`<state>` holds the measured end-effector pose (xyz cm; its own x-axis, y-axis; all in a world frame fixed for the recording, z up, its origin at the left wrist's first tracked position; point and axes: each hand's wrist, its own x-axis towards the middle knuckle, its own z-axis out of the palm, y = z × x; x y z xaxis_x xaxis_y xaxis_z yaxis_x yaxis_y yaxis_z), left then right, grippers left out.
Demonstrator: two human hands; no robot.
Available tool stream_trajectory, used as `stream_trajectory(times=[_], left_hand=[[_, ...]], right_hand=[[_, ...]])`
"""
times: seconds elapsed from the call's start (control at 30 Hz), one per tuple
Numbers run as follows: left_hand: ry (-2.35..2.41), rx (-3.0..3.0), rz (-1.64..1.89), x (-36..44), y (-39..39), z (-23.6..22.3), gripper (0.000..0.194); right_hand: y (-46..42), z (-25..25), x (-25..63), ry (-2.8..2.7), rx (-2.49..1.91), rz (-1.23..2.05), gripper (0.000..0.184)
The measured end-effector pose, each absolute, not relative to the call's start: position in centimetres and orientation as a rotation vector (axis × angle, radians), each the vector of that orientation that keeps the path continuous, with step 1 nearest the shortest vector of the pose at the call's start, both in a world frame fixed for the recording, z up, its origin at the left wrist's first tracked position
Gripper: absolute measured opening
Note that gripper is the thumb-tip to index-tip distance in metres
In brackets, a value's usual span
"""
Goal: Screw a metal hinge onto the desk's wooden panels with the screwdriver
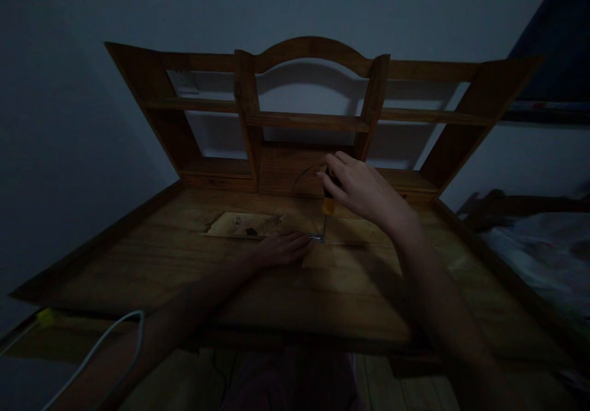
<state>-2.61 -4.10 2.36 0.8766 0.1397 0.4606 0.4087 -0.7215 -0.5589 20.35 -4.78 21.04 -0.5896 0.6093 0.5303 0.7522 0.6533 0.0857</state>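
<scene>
A wooden shelf unit (308,121) and dim wall (295,2) rise behind the desk (138,263); on it the left hand (283,249) lies flat, above it the right hand (353,180) grips a screwdriver (329,206).

Screwdriver handle (329,206) is black and yellow. Metal piece (317,238) is silver. Desktop (152,251) shows brown grain. Pale wooden strip (225,222) carries dark blotches.

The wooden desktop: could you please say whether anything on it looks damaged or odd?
The pale strip beyond and left of the left hand looks odd: dark blotches mark it, unlike the surrounding wood; stains or damage, I cannot tell.
</scene>
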Motion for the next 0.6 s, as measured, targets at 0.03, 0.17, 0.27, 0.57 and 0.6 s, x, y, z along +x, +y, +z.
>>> stream_trajectory(times=[0.03,0.17,0.27,0.57,0.6], left_hand=[[-0.393,-2.364,-0.509,-2.64,-4.03,2.26,0.033],[-0.422,-2.392,-0.467,-2.78,-3.95,2.03,0.035],[-0.431,-2.400,-0.440,-2.79,-4.05,2.15,0.037],[-0.435,-2.393,-0.460,-2.81,-4.15,2.18,0.036],[-0.445,-2.400,-0.447,-2.85,-4.11,2.10,0.037]], right_hand=[[-4.71,20.99,20.38,-2.401,-1.080,-0.425,0.029],[-4.82,21.01,20.60,-2.410,-1.051,-0.358,0.031],[-4.98,21.10,20.61,-2.441,-0.984,-0.281,0.031],[-4.73,21.12,20.77,-2.431,-1.077,-0.275,0.036],[-4.71,21.13,20.85,-2.438,-1.052,-0.254,0.038]])
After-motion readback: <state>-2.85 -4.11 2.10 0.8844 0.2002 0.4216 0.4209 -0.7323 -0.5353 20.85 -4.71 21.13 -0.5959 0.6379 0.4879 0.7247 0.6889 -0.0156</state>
